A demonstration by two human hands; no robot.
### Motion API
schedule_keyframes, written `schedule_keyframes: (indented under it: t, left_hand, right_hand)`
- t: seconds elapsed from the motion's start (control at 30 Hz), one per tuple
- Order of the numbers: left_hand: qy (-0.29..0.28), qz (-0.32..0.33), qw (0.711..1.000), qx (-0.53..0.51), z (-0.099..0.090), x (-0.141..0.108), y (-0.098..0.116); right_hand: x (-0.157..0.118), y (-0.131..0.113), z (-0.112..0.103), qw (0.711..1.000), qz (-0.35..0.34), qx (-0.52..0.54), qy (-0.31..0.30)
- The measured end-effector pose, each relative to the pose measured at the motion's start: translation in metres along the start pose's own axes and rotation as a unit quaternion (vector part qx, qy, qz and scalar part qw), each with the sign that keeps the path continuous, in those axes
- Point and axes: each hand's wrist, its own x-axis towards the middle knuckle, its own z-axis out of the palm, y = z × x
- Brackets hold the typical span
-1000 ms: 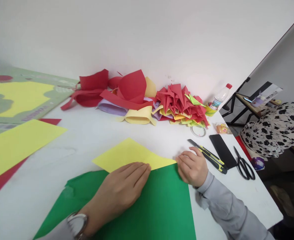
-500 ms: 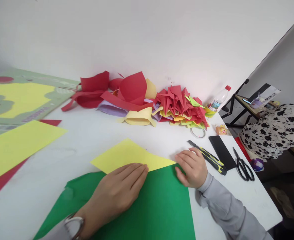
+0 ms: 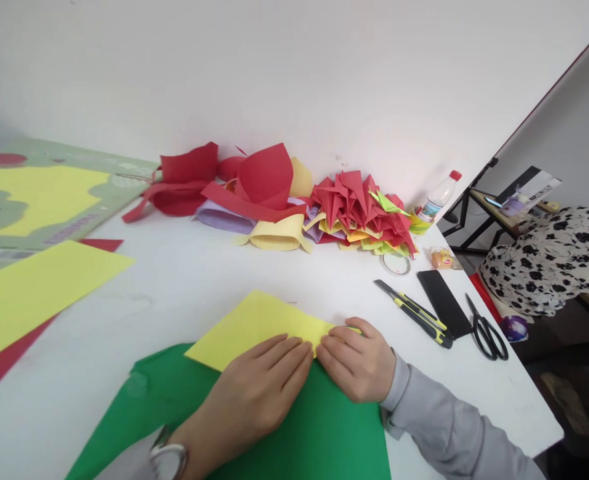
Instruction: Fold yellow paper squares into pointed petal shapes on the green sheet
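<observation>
- Yellow sheet: on the desk, overlapping the top edge of the green sheet.
- Left hand: grip flat, fingers straight and together, lying on the yellow sheet.
- Right hand: fingers bent over its right end; thumb hidden, can't tell if grip is pinching.
- Cutter, scissors: right side.

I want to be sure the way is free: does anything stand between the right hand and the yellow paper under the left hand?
Nothing visible does. The right hand touches the yellow paper near its right end, close to the left hand. The cutter lies farther right, out of the way.
</observation>
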Motion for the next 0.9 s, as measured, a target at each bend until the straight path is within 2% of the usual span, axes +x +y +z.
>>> schedule_keyframes:
  t: [0.53,0.7,0.9]
  left_hand:
    - [0.005,0.006,1.0,-0.019,0.002,-0.001,0.002]
    - [0.005,0.025,0.999,-0.022,0.0,-0.004,-0.001]
    - [0.004,0.021,1.0,0.001,-0.004,-0.007,-0.013]
  right_hand:
    - [0.001,-0.005,0.0,1.0,-0.012,0.002,0.019]
    - [-0.001,-0.001,0.0,1.0,-0.016,0.004,0.024]
    - [-0.007,0.011,-0.005,0.999,0.021,-0.031,0.025]
